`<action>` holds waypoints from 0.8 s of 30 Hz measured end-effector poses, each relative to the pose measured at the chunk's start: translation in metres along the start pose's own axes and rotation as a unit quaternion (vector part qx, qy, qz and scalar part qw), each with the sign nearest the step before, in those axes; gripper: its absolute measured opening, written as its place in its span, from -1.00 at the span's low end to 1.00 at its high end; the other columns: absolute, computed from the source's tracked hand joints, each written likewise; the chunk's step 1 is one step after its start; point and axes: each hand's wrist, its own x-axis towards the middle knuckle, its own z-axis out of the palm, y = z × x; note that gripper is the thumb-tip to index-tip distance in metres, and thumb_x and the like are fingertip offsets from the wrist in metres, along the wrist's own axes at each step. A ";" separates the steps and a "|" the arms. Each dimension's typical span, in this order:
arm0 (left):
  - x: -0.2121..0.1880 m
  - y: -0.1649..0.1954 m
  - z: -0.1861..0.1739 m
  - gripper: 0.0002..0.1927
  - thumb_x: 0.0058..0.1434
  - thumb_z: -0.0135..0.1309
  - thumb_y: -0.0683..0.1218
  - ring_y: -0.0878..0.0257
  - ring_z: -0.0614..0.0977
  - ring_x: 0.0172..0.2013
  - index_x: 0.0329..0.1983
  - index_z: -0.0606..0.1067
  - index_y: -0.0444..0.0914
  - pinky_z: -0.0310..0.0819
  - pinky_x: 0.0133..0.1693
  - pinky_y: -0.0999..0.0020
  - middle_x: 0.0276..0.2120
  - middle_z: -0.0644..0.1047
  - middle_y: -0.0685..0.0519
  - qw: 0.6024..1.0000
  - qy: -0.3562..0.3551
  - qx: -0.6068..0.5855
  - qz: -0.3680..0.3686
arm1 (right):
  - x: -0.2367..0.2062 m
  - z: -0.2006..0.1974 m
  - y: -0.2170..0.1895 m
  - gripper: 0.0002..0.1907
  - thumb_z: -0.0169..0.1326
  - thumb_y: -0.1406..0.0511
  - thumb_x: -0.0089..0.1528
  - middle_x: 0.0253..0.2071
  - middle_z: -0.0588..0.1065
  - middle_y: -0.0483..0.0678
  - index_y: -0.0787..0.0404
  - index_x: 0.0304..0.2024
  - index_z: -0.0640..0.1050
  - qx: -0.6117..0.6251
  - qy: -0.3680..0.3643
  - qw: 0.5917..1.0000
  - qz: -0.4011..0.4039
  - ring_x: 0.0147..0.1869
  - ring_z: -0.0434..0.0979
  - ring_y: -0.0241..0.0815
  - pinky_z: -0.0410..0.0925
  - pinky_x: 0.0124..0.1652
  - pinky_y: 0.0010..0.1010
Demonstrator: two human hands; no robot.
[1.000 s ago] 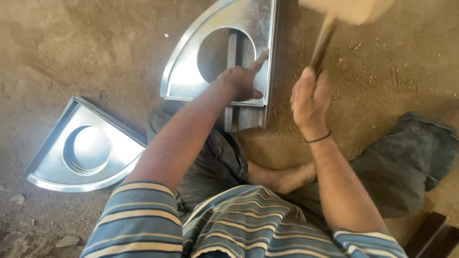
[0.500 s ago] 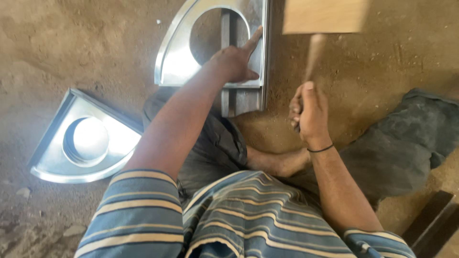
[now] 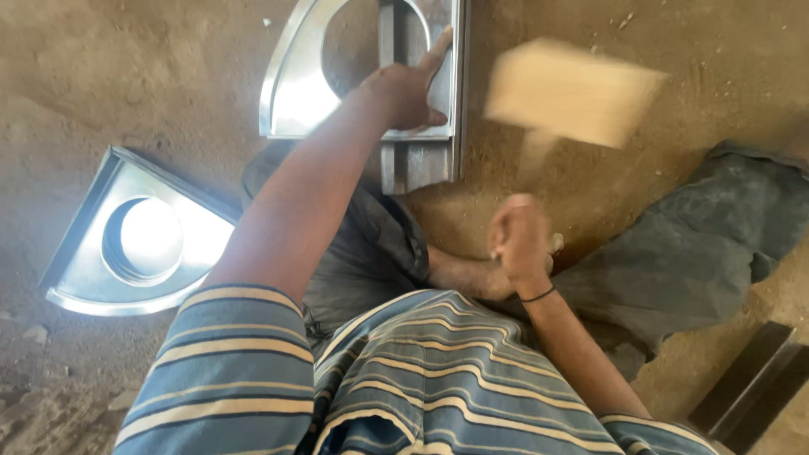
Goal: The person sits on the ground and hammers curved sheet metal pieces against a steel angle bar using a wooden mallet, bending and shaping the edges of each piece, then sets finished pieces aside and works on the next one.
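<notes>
The left hand [image 3: 404,93] lies spread flat on the sheet-metal piece [image 3: 295,93] at twelve o'clock, over the steel bar [image 3: 413,164]. The right hand [image 3: 518,244] has its grip closed around the wooden mallet [image 3: 573,93], blurred. Judged best: keep fingers off the struck edge and land the face square.

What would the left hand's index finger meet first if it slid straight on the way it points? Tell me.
The left hand lies on the sheet-metal piece, index finger aimed up its straight folded edge. It would probably only follow that edge; beyond the frame is unseen.

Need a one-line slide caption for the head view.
Left hand pins a sheet-metal panel on the dirt floor; right hand swings a wooden mallet.
</notes>
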 end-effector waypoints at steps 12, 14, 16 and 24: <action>-0.009 0.005 -0.006 0.28 0.15 0.31 0.24 -0.23 0.54 0.15 0.54 -0.46 0.16 0.35 0.22 -0.02 0.12 0.50 -0.33 1.000 0.003 -0.010 0.009 | -0.024 -0.004 0.016 -0.52 -0.18 0.04 0.48 -0.65 0.23 -0.14 0.21 -0.40 0.31 -0.043 -0.020 0.995 0.085 -0.68 0.20 -0.32 0.15 -0.67 -0.44; -0.010 0.004 -0.007 0.26 0.21 0.28 0.25 -0.27 0.53 0.14 0.56 -0.48 0.15 0.35 0.22 -0.03 0.12 0.50 -0.35 1.000 0.001 0.006 0.013 | -0.025 -0.003 0.015 -0.50 -0.25 0.01 0.50 -0.64 0.22 -0.17 0.19 -0.40 0.34 -0.006 0.004 0.998 0.057 -0.67 0.20 -0.35 0.15 -0.67 -0.47; -0.012 0.005 -0.007 0.24 0.23 0.26 0.24 -0.27 0.54 0.15 0.57 -0.48 0.14 0.36 0.23 -0.02 0.11 0.51 -0.36 1.000 -0.020 0.000 0.016 | -0.024 -0.001 0.014 -0.58 -0.22 0.02 0.48 -0.63 0.23 -0.17 0.15 -0.34 0.33 0.067 0.032 0.997 -0.012 -0.65 0.21 -0.35 0.17 -0.64 -0.46; -0.007 0.005 -0.006 0.26 0.20 0.28 0.27 -0.31 0.48 0.16 0.52 -0.50 0.17 0.34 0.18 -0.12 0.16 0.45 -0.33 0.999 -0.001 0.033 0.001 | -0.014 -0.005 0.022 -0.58 -0.17 -0.03 0.43 -0.63 0.21 -0.19 0.12 -0.33 0.30 0.086 0.023 0.989 0.122 -0.67 0.17 -0.38 0.13 -0.68 -0.48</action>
